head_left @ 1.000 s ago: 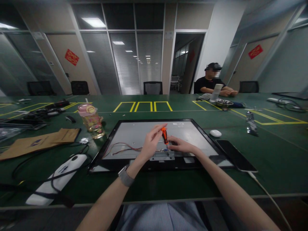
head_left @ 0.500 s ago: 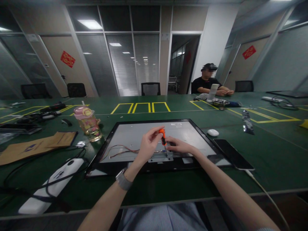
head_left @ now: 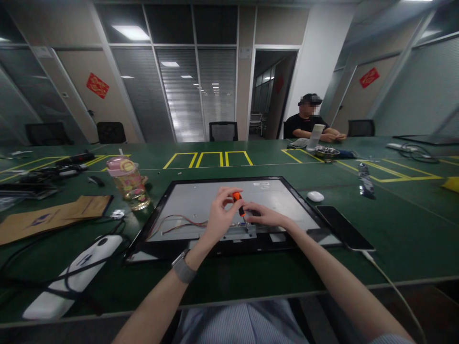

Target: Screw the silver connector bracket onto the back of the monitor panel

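My left hand grips the orange and black handle of a screwdriver between thumb and fingers. Its shaft slants down to a metal bracket at the near edge of a flat display panel, which lies with its grey metal back up. From the right, my right hand has its fingertips pinched at the screwdriver's lower end; the exact contact is partly hidden. Thin coloured wires run across the panel left of the bracket. The screwdriver's tip is too small to make out.
Left of the panel are a pink-lidded bottle, a brown paper bag and a white power strip with black cables. A phone on a charging cable and a white case lie right. Another person sits across the table.
My left hand has turned the screwdriver's handle and tilted its top slightly left. My right hand stays by the lower end. The whole view has shifted slightly.
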`<state>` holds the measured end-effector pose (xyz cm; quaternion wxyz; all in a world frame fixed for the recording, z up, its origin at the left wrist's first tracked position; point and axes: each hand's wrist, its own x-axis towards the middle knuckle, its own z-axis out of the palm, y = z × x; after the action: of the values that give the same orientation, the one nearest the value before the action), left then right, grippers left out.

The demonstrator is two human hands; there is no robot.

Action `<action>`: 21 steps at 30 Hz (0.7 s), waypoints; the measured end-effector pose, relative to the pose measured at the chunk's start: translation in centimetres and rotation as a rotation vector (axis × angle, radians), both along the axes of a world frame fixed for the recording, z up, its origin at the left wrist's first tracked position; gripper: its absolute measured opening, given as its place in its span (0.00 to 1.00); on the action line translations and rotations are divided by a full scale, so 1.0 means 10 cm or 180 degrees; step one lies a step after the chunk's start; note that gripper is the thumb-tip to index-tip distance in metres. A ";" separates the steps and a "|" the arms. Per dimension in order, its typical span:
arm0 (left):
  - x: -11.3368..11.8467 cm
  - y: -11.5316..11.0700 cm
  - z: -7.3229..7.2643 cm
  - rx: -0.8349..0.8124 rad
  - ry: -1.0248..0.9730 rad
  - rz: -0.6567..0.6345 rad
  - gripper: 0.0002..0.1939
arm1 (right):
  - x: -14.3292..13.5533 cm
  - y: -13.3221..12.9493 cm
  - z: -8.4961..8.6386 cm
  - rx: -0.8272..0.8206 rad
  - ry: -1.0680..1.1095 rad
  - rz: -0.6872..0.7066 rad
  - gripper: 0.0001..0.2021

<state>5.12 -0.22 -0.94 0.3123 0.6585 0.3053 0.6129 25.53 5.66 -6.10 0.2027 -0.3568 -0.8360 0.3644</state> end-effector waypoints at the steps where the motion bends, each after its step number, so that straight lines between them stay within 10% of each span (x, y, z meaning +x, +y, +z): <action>1: 0.00 -0.01 0.01 0.0031 0.0005 -0.0005 0.11 | 0.00 0.00 0.01 -0.0005 -0.0002 0.0022 0.32; 6: -0.01 -0.03 0.04 -0.0079 -0.0028 -0.0521 0.13 | -0.01 -0.02 0.05 0.0055 0.0008 0.0103 0.29; 21: -0.01 -0.01 0.01 -0.0067 -0.0039 -0.0231 0.12 | -0.01 0.01 0.00 0.0051 0.0007 0.0049 0.28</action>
<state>4.98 -0.32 -0.87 0.3431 0.6620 0.2857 0.6020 25.46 5.79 -6.11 0.2036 -0.3483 -0.8414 0.3596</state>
